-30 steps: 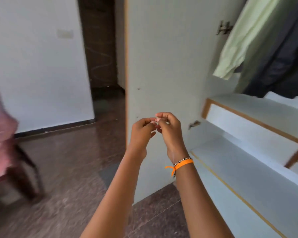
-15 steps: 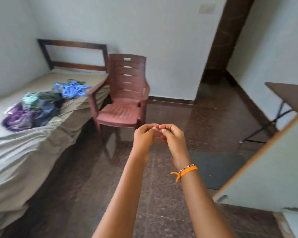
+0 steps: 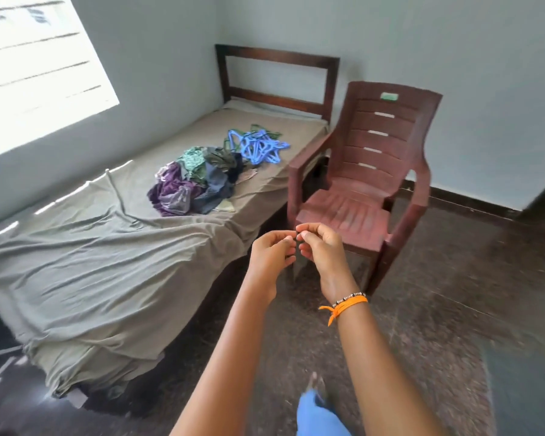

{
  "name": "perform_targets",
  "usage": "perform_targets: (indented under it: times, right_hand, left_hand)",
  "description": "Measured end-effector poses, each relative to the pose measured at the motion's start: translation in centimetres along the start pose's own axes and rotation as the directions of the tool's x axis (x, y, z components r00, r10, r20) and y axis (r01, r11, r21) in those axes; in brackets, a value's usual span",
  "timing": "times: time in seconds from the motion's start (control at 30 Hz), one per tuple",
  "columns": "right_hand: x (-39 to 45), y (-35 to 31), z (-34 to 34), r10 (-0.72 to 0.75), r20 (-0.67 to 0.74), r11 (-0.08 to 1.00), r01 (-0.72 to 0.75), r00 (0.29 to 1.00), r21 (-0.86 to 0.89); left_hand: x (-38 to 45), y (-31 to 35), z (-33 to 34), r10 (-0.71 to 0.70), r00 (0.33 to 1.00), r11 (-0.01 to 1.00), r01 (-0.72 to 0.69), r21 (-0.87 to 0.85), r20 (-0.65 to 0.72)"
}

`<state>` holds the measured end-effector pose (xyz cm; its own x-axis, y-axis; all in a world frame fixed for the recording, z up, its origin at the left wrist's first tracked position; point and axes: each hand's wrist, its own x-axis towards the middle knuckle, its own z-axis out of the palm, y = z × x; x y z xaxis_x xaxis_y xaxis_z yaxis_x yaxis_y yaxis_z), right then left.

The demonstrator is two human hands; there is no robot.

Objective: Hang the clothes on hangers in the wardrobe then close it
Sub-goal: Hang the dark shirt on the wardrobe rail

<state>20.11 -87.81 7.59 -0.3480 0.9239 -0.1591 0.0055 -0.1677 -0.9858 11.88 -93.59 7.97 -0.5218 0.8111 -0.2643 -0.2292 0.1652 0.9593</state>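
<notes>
The left hand (image 3: 272,251) and right hand (image 3: 320,247) are raised side by side in front of the body, fingertips nearly meeting. Both have their fingers curled inward, and the tips seem to pinch at something tiny and dark between them; what it is cannot be told, nor whether either hand truly holds it. An orange band (image 3: 343,305) with a beaded string beside it circles the right wrist. Just behind the hands stands a brown chair (image 3: 368,171), upright, its seat bare, set against the side of the bed (image 3: 92,272). A grey sheet (image 3: 114,247), wrinkled and hanging over the near edge, covers the bed. The clothes (image 3: 195,180) lie in a crumpled heap on the sheet towards the far end: purple, green patterned and dark blue pieces tangled together. Touching the far side of that heap is a loose pile of blue hangers (image 3: 257,146), near the dark headboard (image 3: 277,78). A bright window (image 3: 35,64) fills the wall to the left of the bed. Below the arms is a dark speckled floor (image 3: 438,294), and a blurred blue shape (image 3: 320,413) shows at the bottom edge between the forearms.
</notes>
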Motion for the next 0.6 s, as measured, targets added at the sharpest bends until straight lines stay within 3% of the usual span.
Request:
perform_targets:
  times: [0.37,0.6]
  right_hand:
    - [25.6,-2.4,11.3,0.1,0.269,0.992,-0.074,0.958,-0.106]
    - [38.4,-0.5,19.5,0.221,0.376,0.964,-0.144,0.9,-0.222]
  left_hand:
    - [25.3,5.1,-5.0,-0.086,0.973,0.993,0.066,-0.099,-0.213]
    - [38.1,6.5,-11.2,-0.141,0.922,0.981,0.081,-0.177,-0.36]
